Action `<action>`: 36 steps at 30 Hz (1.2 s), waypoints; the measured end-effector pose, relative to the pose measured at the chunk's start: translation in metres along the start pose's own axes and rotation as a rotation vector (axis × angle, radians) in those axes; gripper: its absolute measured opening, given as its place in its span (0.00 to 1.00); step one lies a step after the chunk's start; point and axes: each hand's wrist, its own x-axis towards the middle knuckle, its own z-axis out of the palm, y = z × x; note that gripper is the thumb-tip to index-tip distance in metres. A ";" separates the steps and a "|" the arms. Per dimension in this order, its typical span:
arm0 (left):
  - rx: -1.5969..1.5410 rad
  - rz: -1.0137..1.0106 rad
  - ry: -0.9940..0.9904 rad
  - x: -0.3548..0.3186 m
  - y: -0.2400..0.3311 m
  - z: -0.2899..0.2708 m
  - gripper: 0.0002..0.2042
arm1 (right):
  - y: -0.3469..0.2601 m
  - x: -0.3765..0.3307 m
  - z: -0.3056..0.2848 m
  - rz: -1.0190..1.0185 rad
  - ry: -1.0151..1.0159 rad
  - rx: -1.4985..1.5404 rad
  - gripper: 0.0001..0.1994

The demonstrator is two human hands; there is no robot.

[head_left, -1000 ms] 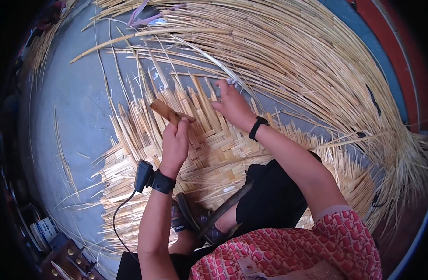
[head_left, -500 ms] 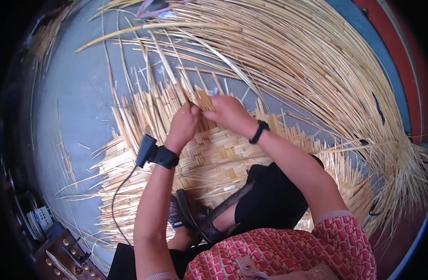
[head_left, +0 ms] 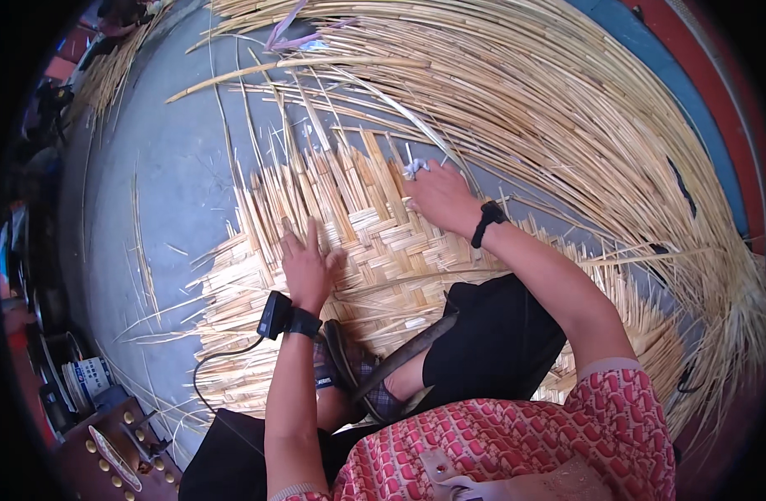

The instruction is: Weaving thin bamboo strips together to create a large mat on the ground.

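Beneath both hands lies a woven mat point(head_left: 400, 250) of flat, pale-yellow split reed strips, with loose strip ends fanning out along its edges. My left hand point(head_left: 309, 269) rests palm down on the left part of the weave, fingers spread and nothing in them. My right hand point(head_left: 444, 199) is at the mat's far edge, beside the upright strip ends point(head_left: 375, 163). A white wrapping point(head_left: 415, 169) shows at one of its fingers. These fingers reach forward, slightly apart, with their tips partly hidden; no strip shows in their grasp.
A large bundle of long reeds point(head_left: 533, 108) curves along the far and right sides. Single reeds point(head_left: 316, 63) stick out across the grey floor point(head_left: 182, 159). My foot point(head_left: 387, 397) is on the mat. A brown box with round studs point(head_left: 107, 451) stands at lower left.
My hands have parted from the shared hold on a flat strip. The left moved down and spread on the mat; the right shifted to the right. The whole view moved slightly.
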 end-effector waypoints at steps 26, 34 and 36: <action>-1.076 0.364 -0.280 0.064 0.115 -0.022 0.11 | 0.080 0.001 0.003 0.461 -0.082 0.911 0.30; -1.046 0.066 -0.088 0.052 0.132 -0.018 0.03 | 0.072 0.010 -0.018 0.316 -0.232 0.630 0.20; -1.264 -0.137 -0.051 0.055 0.138 -0.014 0.05 | 0.067 0.019 -0.027 0.431 -0.557 0.863 0.17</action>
